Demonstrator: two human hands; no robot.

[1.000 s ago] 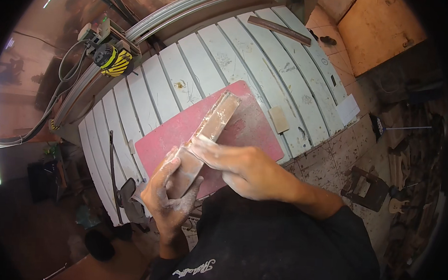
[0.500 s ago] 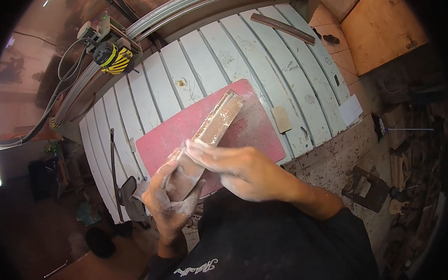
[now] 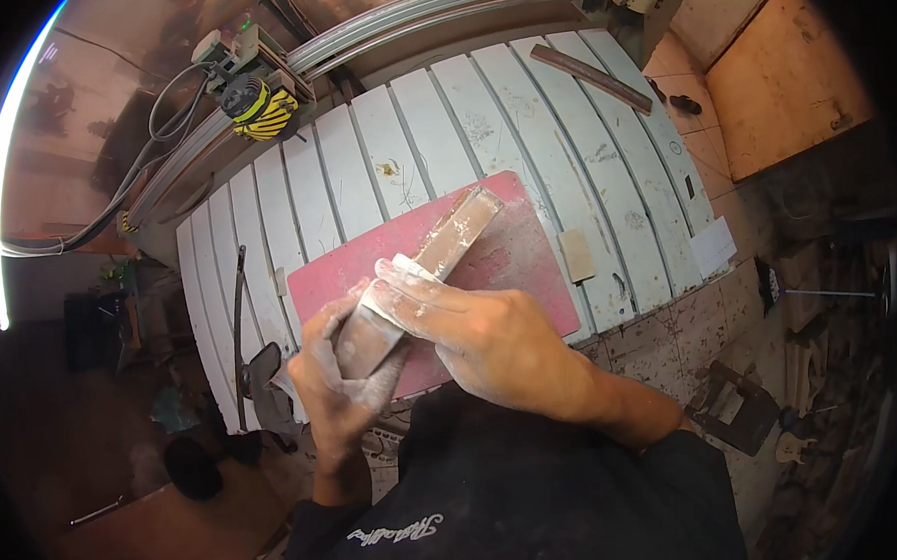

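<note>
A long, flat, dust-covered brown bar (image 3: 461, 233) slants over a pink board, its far end pointing up and to the right. My left hand (image 3: 343, 360) wraps round the bar's near end from the left and below. Across the bar's middle lies my right hand (image 3: 466, 326), its straight fingers pressed together and down on a small white piece (image 3: 416, 268). Only an edge of that piece shows; the rest is under the fingers. Pale dust coats both hands.
The pink board (image 3: 339, 265) rests on a white slatted table (image 3: 359, 141). A small tan block (image 3: 577, 256), a white sheet (image 3: 711, 245) and a dark bar (image 3: 590, 78) lie to the right. A machine head with yellow-black stripes (image 3: 261, 110) hangs at the back left.
My right hand has slid a little farther up the bar, and the white piece's edge now shows beyond its fingers. My left hand keeps its hold. The whole view has shifted slightly.
</note>
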